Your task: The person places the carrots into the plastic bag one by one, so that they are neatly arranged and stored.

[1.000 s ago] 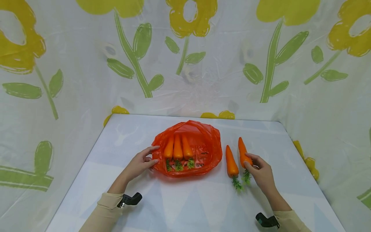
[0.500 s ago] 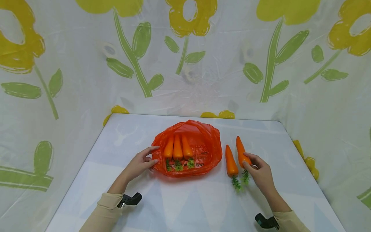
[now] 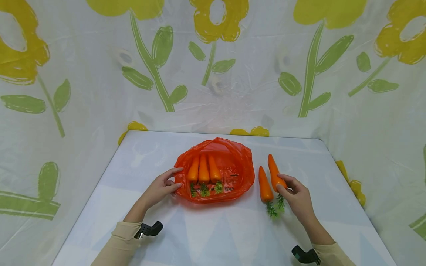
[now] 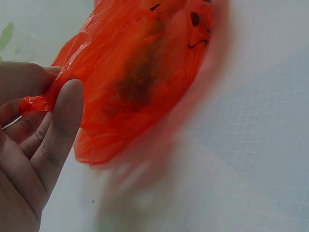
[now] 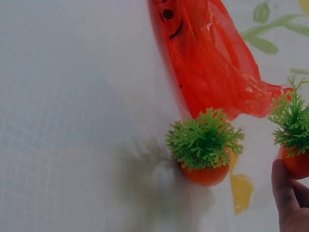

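Note:
A thin red plastic bag (image 3: 244, 170) lies with its mouth open in the middle of the table, three orange carrots (image 3: 203, 170) with green tops side by side inside. My left hand (image 3: 164, 187) pinches the bag's left edge; in the left wrist view the film is bunched between thumb (image 4: 67, 108) and fingers. To the right of the bag, my right hand (image 3: 297, 195) grips the thick end of one carrot (image 3: 274, 173), its leafy top hanging below the fingers. Another carrot (image 3: 265, 186) lies just left of it, between that hand and the bag.
The pale table (image 3: 216, 236) has a faint triangle print, and its far edge meets a hanging curtain (image 3: 253, 92) with yellow flowers. Black straps with camera mounts (image 3: 151, 228) sit on both wrists.
My right hand has shifted slightly left with its carrot, bringing it closer to the carrot lying beside it. The left hand and the bag stay where they were.

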`<state>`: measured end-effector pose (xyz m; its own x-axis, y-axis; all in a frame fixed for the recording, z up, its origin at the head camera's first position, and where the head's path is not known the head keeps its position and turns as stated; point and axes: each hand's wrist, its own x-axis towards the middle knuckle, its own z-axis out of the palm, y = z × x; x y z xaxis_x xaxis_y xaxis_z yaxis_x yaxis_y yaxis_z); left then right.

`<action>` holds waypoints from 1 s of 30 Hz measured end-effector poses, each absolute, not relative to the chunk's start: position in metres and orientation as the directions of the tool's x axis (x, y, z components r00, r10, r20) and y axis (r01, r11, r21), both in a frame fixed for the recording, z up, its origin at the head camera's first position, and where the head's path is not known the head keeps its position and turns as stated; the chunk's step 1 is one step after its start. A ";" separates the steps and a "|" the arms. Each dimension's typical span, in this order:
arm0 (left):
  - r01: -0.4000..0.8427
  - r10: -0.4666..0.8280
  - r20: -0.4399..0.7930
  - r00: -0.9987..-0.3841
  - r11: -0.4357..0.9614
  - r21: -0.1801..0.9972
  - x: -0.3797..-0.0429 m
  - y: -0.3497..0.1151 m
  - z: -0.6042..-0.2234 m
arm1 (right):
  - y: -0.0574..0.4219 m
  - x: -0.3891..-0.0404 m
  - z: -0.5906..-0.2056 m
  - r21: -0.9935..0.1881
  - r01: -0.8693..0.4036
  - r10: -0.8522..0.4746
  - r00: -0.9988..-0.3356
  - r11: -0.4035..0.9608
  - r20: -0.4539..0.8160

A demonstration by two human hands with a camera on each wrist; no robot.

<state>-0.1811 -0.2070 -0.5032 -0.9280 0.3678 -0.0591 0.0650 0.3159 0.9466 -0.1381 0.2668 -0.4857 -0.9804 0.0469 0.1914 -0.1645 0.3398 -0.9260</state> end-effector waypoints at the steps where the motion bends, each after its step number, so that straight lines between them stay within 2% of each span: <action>1: 0.066 0.368 -0.058 -0.928 0.317 0.946 -0.181 -0.207 -0.503 | 0.266 -0.138 -0.485 -0.927 -0.168 0.044 -0.980 0.334 0.194; 30: 0.050 0.361 -0.075 -0.930 0.324 0.945 -0.181 -0.207 -0.502 | 0.251 -0.137 -0.469 -0.928 -0.255 -0.047 -0.967 0.270 0.252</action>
<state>-0.1809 -0.2073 -0.5023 -0.9298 0.3605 -0.0748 0.0498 0.3243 0.9446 -0.1366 0.2513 -0.4688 -0.9665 -0.0475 0.2521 -0.2554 0.2699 -0.9284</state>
